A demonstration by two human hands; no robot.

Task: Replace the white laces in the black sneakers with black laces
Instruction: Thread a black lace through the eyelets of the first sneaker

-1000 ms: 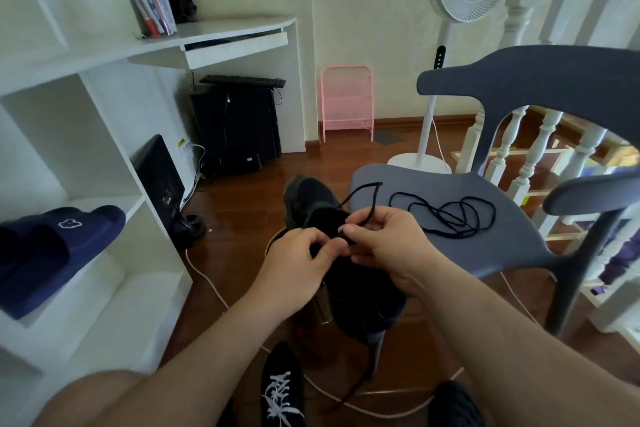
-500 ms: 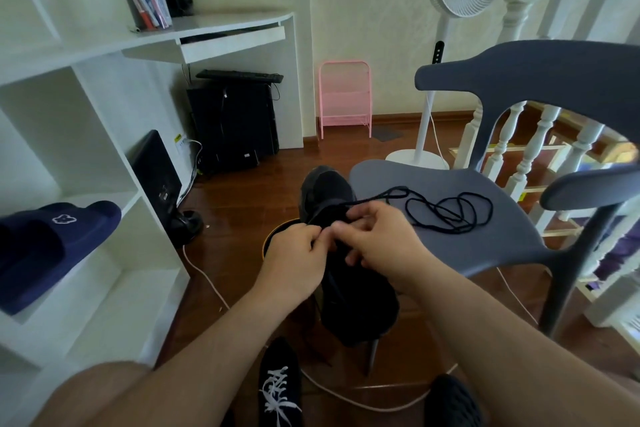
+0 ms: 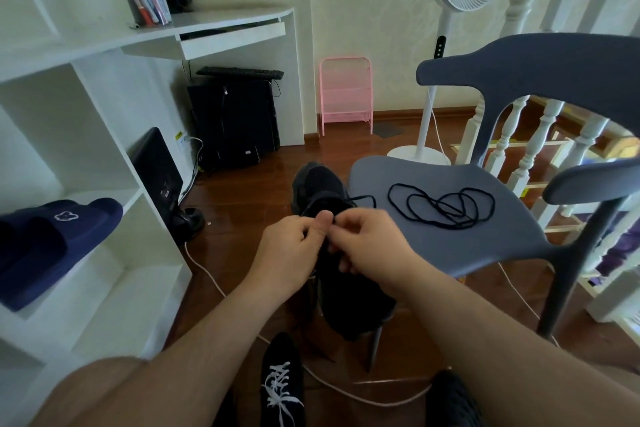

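Both hands, left hand (image 3: 291,246) and right hand (image 3: 367,246), pinch a black lace (image 3: 360,199) over the sneaker (image 3: 343,274) directly beneath them, its long axis running away toward the toe (spare lace (image 3: 446,206) nearer the right, on the chair (image 3: 485,239)).

sneaker (image 3: 322,191): centre, just left of chair (image 3: 433,236) seat, toe pointing away
hands: left hand (image 3: 287,250) and right hand (image 3: 370,246) meet over sneaker
lace (image 3: 441,206): coiled on chair seat, right of sneaker
second sneaker (image 3: 282,388): on floor, nearest the camera
shelf (image 3: 86,156): far left, slipper (image 3: 52,246) on it
fan (image 3: 433,107): behind chair
desk (image 3: 221,24): back left
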